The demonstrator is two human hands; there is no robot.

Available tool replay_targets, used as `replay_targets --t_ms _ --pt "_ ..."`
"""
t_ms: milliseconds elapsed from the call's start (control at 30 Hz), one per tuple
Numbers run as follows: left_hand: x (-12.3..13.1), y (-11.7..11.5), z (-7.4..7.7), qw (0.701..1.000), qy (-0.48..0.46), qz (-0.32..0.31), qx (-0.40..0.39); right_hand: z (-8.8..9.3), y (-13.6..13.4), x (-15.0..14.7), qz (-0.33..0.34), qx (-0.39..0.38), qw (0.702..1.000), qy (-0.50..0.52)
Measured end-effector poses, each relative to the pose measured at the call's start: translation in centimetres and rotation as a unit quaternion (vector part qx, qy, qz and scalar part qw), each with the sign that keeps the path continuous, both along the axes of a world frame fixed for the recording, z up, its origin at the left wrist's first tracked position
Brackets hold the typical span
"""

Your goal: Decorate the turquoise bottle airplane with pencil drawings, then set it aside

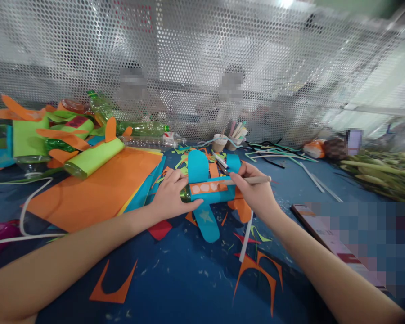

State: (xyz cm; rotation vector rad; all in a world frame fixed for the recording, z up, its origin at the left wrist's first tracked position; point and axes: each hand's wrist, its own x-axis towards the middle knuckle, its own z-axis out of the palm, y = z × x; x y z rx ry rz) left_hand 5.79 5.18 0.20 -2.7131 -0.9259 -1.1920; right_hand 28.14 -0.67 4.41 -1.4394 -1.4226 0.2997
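A toy airplane (216,197), made from a green plastic bottle wrapped in blue paper, lies sideways on the table. My left hand (170,191) is closed around its left end and steadies it. An orange strip (204,186) with a row of pale circles runs along the body. One blue wing (206,222) with a pale star points towards me; the other wing (198,166) stands up behind. Pinched in my right hand (256,193) is a paintbrush (259,180), its tip at the right part of the strip. Orange tail paper (242,209) shows below that hand.
Coloured paper sheets (101,193) and bottle airplanes (94,157) lie to the left. Small cups (219,143) stand behind, by a perforated metal screen (189,58). Orange scraps (116,288) lie in front. A phone or tablet (337,243) and plant stalks (384,173) are at the right.
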Motion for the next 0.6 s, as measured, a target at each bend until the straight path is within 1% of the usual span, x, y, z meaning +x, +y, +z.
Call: replay_targets --t_ms 133,467,600 --pt "-0.03 -0.06 0.12 1.0 0.002 0.001 0.0 -0.01 -0.02 -0.07 0.013 -0.007 1.0 0.007" --pt "0.03 -0.05 0.03 1.0 0.003 0.005 0.006 0.13 -0.11 -0.11 -0.007 0.003 1.0 -0.003" --pt "0.02 -0.09 0.06 1.0 0.003 0.008 0.002 0.09 -0.09 -0.11 0.007 -0.003 1.0 0.005"
